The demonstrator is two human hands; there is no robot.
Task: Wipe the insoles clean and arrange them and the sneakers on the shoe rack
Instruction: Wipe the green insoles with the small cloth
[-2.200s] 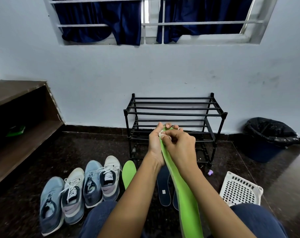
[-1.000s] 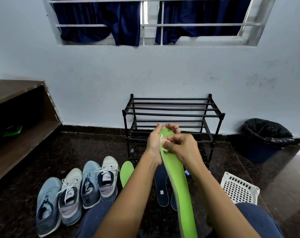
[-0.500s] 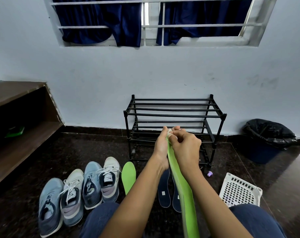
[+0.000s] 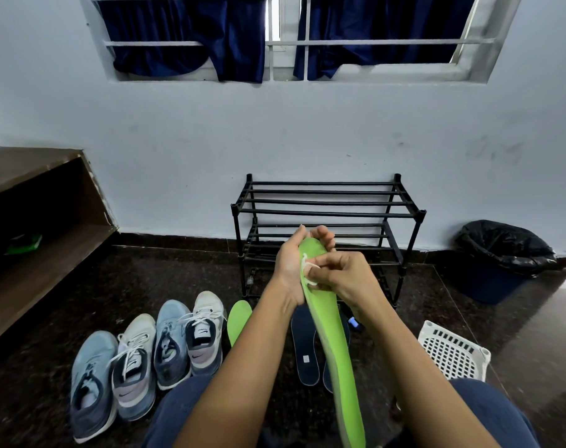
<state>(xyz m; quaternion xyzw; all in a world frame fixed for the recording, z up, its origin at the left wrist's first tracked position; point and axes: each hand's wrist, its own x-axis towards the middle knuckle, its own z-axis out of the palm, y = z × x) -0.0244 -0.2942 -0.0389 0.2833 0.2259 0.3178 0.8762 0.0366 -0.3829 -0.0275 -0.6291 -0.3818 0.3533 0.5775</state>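
A long green insole [image 4: 335, 344] stands upright in front of me. My left hand [image 4: 291, 260] grips its toe end from behind, fingers curled over the top. My right hand [image 4: 336, 274] pinches a small white wipe [image 4: 308, 268] against the insole's face. On the dark floor lie a second green insole [image 4: 238, 320] and two dark blue insoles [image 4: 304, 344]. Several sneakers [image 4: 146, 354], blue and white, stand in a row at the left. The black two-tier shoe rack [image 4: 327, 215] stands bare against the wall.
A white plastic basket [image 4: 453, 354] sits on the floor at the right. A bin with a black liner [image 4: 501, 253] stands by the wall further right. A brown wooden shelf unit [image 4: 32, 227] runs along the left. My knees in blue trousers fill the bottom edge.
My right hand with the wipe has moved down from the insole's tip onto its face. The insole has turned so its green face shows more.
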